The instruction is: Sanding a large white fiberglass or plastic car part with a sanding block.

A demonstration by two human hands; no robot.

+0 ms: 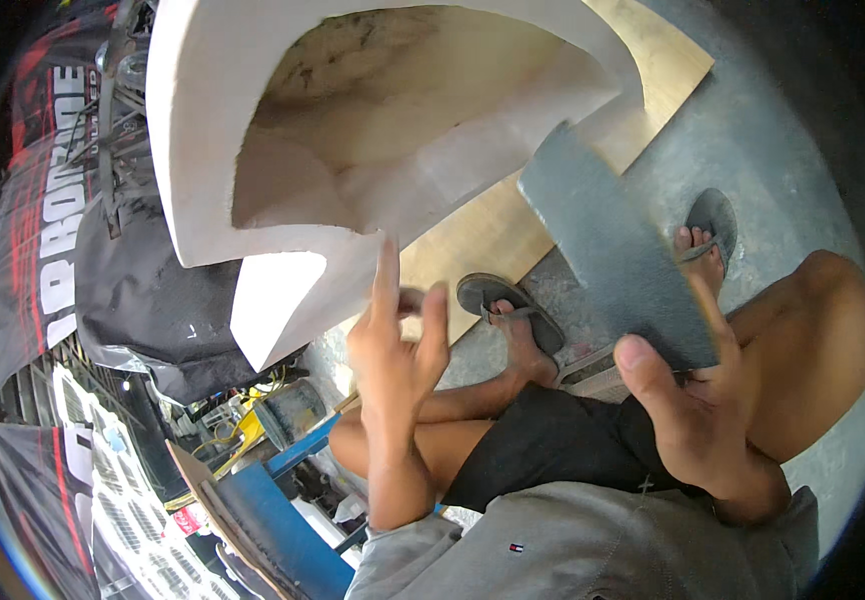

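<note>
A large white curved shell (198,130) with a wide cut-out fills the upper middle of the head view. Through the opening shows a stained, brownish hollow. My left hand (393,345) is raised just below it, empty, its index finger pointing up at the rim of the opening and its thumb apart. Whether the fingertip touches the rim I cannot tell. In my right hand (688,420) is a dark grey rectangular sheet (618,250), gripped at its lower end with the thumb on top. It slants up toward the shell's right side, apart from my left hand.
Under the shell lies a tan board (473,225) on the grey floor (763,130). My sandalled feet (523,340) are beside it. A black covered object (158,290), dark printed banners (33,200) and a blue bench (283,530) with clutter stand at the left.
</note>
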